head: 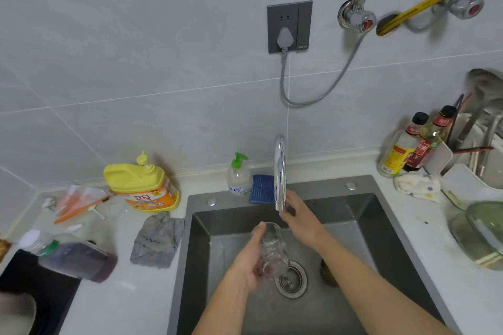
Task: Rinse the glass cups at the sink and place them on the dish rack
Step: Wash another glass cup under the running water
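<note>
Lower centre: left hand [251, 261] fingers wrapped around glass cup [272, 250], tilted over sink [381, 226]. Right hand [299, 219] fingers loosely spread, touching faucet [280, 171].

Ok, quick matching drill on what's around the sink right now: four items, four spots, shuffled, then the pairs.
Items:
1. glass cup
2. blue sponge
3. grey cloth
4. yellow jug

Spots:
A. counter just left of the sink
B. beside the tap
C. in the left hand
D. back left, by the wall

Pairs: 1-C, 2-B, 3-A, 4-D
</note>
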{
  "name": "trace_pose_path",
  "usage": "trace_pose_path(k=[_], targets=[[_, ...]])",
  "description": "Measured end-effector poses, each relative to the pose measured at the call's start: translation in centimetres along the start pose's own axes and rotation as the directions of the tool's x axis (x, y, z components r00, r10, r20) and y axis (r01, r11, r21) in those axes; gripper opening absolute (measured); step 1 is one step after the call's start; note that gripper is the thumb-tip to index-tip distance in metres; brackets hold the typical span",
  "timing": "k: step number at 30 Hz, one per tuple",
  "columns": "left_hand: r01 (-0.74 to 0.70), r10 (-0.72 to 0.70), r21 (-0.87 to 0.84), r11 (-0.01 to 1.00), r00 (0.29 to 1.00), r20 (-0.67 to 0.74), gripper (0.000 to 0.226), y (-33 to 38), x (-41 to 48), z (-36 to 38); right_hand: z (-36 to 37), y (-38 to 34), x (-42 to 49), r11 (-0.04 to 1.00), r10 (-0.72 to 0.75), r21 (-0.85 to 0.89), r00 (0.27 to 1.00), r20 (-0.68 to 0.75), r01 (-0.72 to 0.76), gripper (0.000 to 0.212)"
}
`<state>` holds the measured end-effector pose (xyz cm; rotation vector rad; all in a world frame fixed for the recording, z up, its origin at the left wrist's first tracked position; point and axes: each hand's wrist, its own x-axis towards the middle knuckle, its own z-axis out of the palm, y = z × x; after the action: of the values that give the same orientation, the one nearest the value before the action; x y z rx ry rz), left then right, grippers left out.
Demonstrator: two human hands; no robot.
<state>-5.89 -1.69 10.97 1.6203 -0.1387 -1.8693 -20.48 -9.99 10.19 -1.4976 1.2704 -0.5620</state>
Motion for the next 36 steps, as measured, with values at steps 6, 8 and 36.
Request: trace_pose_path(k=[6, 8, 36], targets=[[0.053, -0.051, -0.131, 0.99, 0.999, 0.019, 0.077, 0.3, 0.5, 0.0, 3.5, 0.7, -3.8, 0.92, 0.284, 0.33, 0.94, -0.188, -0.211, 0.02], [0.122, -0.114, -0.192, 0.974, 0.992, 0.053, 0.077, -0.2, 1.5, 0.0, 4.4, 0.4, -5.0, 0.851, 0.398, 0.41, 0.912, -0.1, -0.327, 0.017], [-0.401, 0.351, 0.193, 0.895, 0.902, 0.251, 0.1, -6.1, -4.6, 10.0, -5.7, 2.1, -18.1, 0.912, 0.281, 0.356, 0.942, -0.184, -0.202, 0.043]])
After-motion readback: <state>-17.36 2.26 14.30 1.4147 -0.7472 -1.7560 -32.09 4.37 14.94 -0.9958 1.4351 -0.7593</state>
